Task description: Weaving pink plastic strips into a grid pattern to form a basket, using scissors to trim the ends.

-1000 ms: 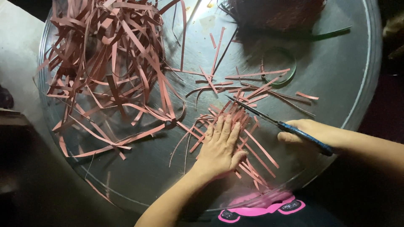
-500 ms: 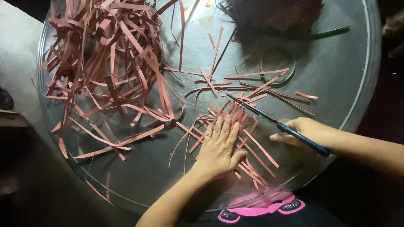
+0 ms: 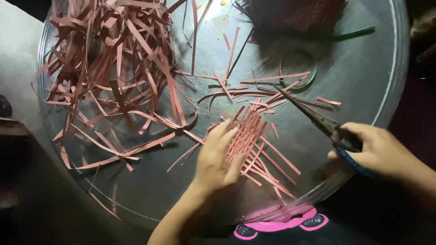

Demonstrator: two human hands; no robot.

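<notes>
Now, in your head view, you look down on a big round metal tray (image 3: pixel 363 81); your left hand (image 3: pixel 218 156) lies flat on it, near you and about in the middle; its fingers (image 3: pixel 227 131) are spread out and open, and they press on a small woven mat of pink strips (image 3: pixel 247 134); the mat sits just right of your palm, and its loose ends stick out toward you and to the right; some of it is hidden under your hand.

Your right hand (image 3: pixel 379 152) is at the near right edge of the tray; its fingers are curled shut around a pair of scissors (image 3: pixel 318 120); the handle looks blue and dark, and the thin blades point far and left, toward the middle of the tray; you cannot tell if the blades are apart or together, since they are a bit blurry.

On the far left lies a big messy pile of long pink strips (image 3: pixel 113 68); a few short pink scraps (image 3: pixel 272 81) lie in the middle, between the pile and the scissors; at the far side sits a dark bushy bundle (image 3: pixel 295 13), and just near it a green ring (image 3: pixel 297 68) lies flat; below the near rim you see a pink shoe (image 3: pixel 277 224).
</notes>
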